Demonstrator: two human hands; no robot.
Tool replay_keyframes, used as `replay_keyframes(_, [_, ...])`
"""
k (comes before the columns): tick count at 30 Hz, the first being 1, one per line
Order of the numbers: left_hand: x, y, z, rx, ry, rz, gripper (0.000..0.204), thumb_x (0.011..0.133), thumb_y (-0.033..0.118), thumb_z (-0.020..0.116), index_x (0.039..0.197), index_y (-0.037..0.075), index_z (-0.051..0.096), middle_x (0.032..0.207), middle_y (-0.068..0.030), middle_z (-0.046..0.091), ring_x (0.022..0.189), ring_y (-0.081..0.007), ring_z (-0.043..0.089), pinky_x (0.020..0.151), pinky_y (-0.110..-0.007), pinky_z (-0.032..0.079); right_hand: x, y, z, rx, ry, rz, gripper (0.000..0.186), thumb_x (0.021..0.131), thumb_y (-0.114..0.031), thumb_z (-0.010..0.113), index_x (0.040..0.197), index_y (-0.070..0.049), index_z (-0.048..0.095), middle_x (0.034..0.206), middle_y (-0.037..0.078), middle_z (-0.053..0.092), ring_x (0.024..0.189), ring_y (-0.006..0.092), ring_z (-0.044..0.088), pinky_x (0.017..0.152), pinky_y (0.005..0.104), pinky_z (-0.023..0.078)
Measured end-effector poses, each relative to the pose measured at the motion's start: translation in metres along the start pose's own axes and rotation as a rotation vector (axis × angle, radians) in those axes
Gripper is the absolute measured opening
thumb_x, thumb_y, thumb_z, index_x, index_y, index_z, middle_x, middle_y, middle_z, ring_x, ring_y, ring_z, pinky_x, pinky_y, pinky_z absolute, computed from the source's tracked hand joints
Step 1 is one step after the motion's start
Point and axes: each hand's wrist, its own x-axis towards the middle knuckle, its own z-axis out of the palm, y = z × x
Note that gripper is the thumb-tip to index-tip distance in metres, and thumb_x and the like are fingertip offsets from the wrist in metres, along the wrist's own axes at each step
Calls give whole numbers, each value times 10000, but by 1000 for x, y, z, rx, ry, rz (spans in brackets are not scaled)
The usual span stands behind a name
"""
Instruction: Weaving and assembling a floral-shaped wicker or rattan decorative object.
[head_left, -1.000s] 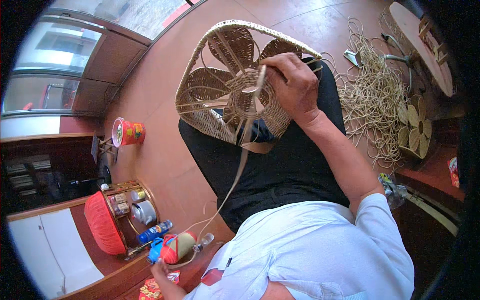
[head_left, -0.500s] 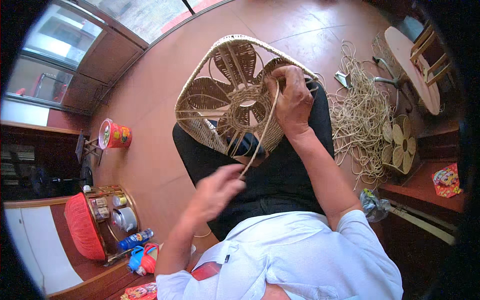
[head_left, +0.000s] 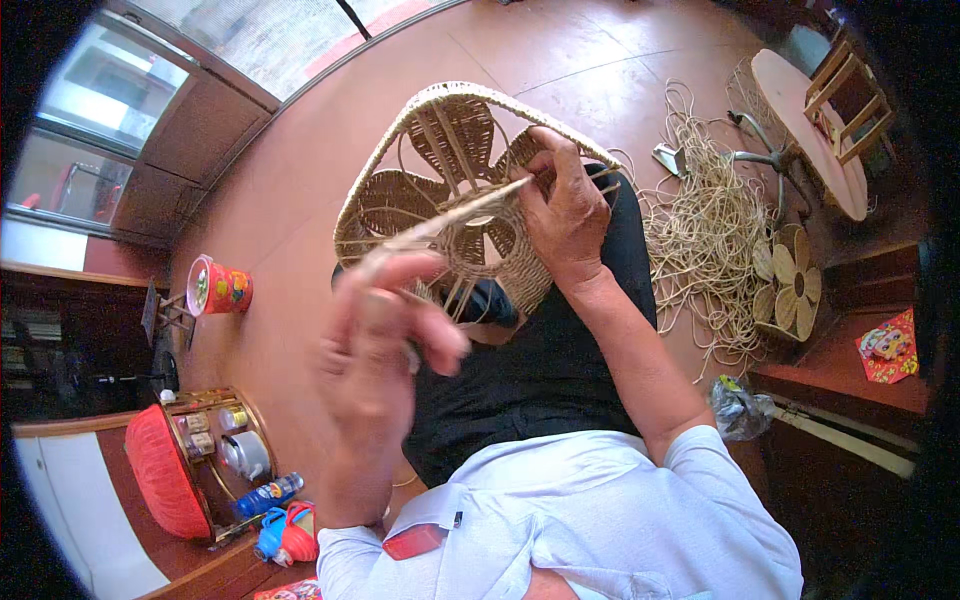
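Observation:
On my lap rests a woven basket (head_left: 462, 90) with a rounded, squarish rim, its flower-shaped openwork facing me. My right hand (head_left: 568, 210) is closed at the basket's right part, thumb and fingers pinching a tan cord (head_left: 450, 217) near a petal. From there the cord runs taut down and left to my left hand (head_left: 385, 340), raised in front of the basket's lower left. Motion blurs the left hand, but the cord ends at its closed fingers. Bare spokes cross the basket's openings, and my right fingers hide part of the right petal.
A heap of loose cord (head_left: 710, 230) lies on the floor at right, beside a woven flower-shaped piece (head_left: 793, 285) and an overturned round-topped stool (head_left: 810, 135). A red bucket (head_left: 222, 287) stands at left. Lower left, a rack holds a kettle (head_left: 245, 455); a blue bottle (head_left: 270, 495) is near it.
My left hand has risen and moved left, swinging the cord from steeply downward to a shallower slant across the basket. My right hand remains pinched at the basket's right part.

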Motion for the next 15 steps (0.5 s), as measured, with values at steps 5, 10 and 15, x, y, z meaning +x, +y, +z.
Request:
replay_keyframes(5, [26, 10, -22, -54, 184, 109, 508, 1185, 383, 529, 1399, -66, 634, 723, -29, 671, 535, -105, 542, 594, -299, 499, -1, 0, 0, -11, 4, -18, 515, 917, -98, 810, 1395, -148, 623, 981, 60, 718, 905, 300, 755, 775, 439, 597])
replay_keyframes(10, [29, 21, -18, -230, 111, 228, 506, 1212, 349, 461, 1494, -54, 579, 756, -17, 659, 535, -96, 501, 611, -323, 507, -1, 3, 4, -21, 31, -15, 524, 922, -113, 815, 1401, -149, 607, 977, 65, 708, 900, 300, 752, 773, 438, 595])
replay_keyframes(15, [40, 32, -23, -358, 72, 241, 512, 1224, 350, 418, 1502, -57, 557, 794, -38, 695, 550, -96, 537, 655, -302, 542, -2, 3, 4, -56, 63, -12, 520, 926, -154, 834, 1388, -156, 595, 983, 61, 705, 900, 287, 752, 769, 436, 592])
